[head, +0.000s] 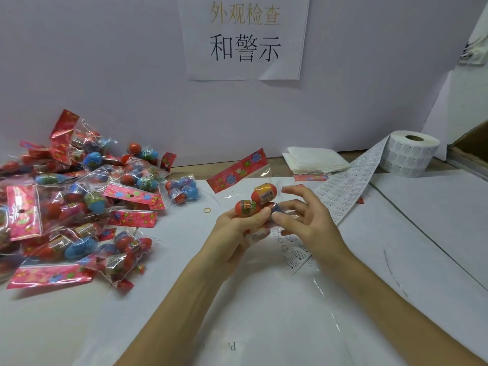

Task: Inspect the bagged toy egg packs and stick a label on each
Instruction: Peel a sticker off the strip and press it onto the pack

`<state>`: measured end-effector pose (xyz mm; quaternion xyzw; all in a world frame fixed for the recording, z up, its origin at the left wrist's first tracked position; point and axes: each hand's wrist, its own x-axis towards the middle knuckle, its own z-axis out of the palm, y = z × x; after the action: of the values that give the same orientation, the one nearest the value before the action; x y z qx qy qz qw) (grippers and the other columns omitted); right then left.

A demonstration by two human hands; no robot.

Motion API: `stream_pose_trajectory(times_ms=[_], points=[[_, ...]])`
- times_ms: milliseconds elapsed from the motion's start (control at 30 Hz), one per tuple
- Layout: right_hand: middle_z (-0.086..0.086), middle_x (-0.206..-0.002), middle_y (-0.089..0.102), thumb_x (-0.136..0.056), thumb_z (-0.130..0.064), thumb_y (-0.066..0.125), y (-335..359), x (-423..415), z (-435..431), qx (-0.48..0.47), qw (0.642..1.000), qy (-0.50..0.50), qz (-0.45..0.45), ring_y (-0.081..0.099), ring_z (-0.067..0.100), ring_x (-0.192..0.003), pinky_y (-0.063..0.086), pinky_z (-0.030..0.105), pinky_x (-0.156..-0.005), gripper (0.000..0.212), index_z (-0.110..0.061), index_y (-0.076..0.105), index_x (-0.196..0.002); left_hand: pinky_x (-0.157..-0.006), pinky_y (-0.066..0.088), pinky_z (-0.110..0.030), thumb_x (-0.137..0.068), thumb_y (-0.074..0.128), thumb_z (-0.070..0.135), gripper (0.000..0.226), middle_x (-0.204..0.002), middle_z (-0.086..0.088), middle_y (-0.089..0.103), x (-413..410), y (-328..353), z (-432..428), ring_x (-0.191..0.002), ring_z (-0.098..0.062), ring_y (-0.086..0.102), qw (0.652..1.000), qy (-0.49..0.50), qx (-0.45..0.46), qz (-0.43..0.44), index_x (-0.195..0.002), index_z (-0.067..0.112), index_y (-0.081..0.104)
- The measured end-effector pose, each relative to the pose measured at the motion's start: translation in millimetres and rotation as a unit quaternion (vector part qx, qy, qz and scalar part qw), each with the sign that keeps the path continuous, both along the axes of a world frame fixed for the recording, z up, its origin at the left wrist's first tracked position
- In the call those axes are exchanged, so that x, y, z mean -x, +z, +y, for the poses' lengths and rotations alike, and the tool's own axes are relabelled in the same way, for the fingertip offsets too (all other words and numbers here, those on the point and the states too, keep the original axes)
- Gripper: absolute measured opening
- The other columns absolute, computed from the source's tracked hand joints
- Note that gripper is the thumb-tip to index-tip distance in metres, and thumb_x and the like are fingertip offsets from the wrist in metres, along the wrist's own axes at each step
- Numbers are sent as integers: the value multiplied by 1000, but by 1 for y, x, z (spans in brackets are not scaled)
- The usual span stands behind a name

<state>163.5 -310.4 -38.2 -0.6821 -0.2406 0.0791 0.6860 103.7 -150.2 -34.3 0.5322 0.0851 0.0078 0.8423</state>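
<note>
Mid-bench (264, 326), just above the surface, my left hand (237, 229) is curled round the lower end of one toy egg pack (261, 198), thumb pressing on the eggs. My right hand (310, 220) is spread, thumb tip against the bag, gripping nothing. Pack looks light, the film slick and crinkly, and the hard eggs likely roll inside, so I'd hold across the eggs, not by the loose film or red header card (237, 170); label strip (351, 180) off the roll (412, 157) lies toward the right back edge, more packs (79, 196) piled at the left edge.
</note>
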Motion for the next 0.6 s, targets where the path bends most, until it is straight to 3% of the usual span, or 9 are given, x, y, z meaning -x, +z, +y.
stream_pose_trajectory(times_ms=[100,233,467,600], points=[[1,-102,74,-79,-32,72,2,1,-1,-3,1000,9,11,73,17,-92,59,29,-74,52,-25,56,-128,-85,54,-29,-73,78,23,52,-111,-10,77,1,1,-1,-105,-22,74,1000,20,-23,4,-121,5,70],[2,-97,74,-81,-31,69,7,0,-3,-20,1000,-7,0,74,20,-90,57,30,-74,46,-24,57,-125,-95,55,-33,-88,72,12,34,-110,-11,77,-1,2,0,-106,-21,72,996,77,-38,9,-120,3,69],[-4,-102,75,-76,-30,77,8,1,-4,-25,999,-23,-4,73,14,-94,58,27,-73,53,-29,55,-125,-90,52,-33,-93,68,9,34,-113,-13,77,0,2,-4,-105,-25,74,997,67,-36,17,-126,1,66],[0,-106,74,-81,-14,85,1,2,0,-4,999,-44,-16,73,18,-92,58,34,-76,54,-30,57,-124,-88,52,-35,-93,68,10,31,-110,-11,78,3,0,-9,-98,-23,77,998,46,-47,13,-124,4,67]])
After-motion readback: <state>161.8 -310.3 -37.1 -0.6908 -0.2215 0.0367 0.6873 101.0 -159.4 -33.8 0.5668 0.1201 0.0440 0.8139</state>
